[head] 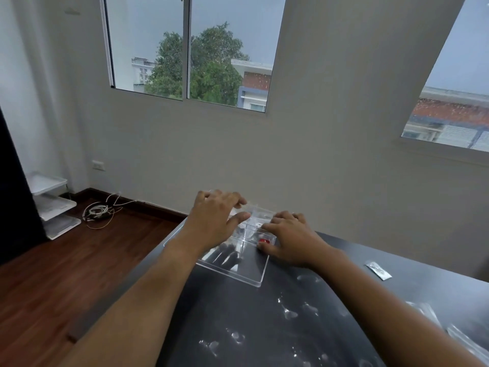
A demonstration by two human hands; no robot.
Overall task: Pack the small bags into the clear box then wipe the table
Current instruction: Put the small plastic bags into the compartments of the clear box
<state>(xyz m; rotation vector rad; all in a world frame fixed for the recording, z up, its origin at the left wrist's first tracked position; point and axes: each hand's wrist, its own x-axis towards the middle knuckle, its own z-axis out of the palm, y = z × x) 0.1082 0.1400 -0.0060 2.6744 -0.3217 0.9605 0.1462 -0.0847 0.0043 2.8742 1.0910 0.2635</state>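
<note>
1. The clear, shallow plastic box (238, 263) with dividers sits at the centre of the frame on the dark, smudged counter (251, 327).
2. The left hand (215, 221) pinches a small clear bag (251, 211) over the box's far side.
3. The right hand (288, 241) rests spread on the box's right edge, fingers loose.
4. Another small clear bag (378, 270) lies at the frame's right.

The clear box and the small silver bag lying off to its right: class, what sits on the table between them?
In the head view, only the right hand and wrist lie between the clear box and the small silver bag; otherwise the dark table is bare.
</note>
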